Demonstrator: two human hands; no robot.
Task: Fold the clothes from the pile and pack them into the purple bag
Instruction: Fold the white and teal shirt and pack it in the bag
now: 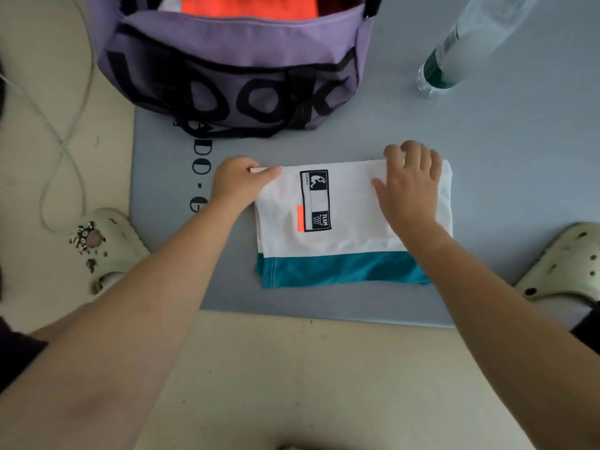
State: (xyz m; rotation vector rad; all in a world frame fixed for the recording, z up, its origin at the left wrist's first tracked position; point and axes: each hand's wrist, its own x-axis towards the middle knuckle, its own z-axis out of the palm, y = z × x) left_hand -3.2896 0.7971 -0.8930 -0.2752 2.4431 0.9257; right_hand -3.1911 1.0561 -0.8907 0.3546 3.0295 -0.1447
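A grey mat (487, 157) covers the floor. At its far edge stands the purple bag (233, 76), open, orange cloth inside. Nearer lies a folded white-and-teal garment (344, 235) — basketball patch on top. The right hand (412, 186) presses flat on it, fingers spread; the left hand (237, 183) pinches its far-left corner.

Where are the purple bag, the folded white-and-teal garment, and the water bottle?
purple bag (227, 53): head view, front panel.
folded white-and-teal garment (350, 232): head view, white area.
water bottle (461, 50): head view, label.
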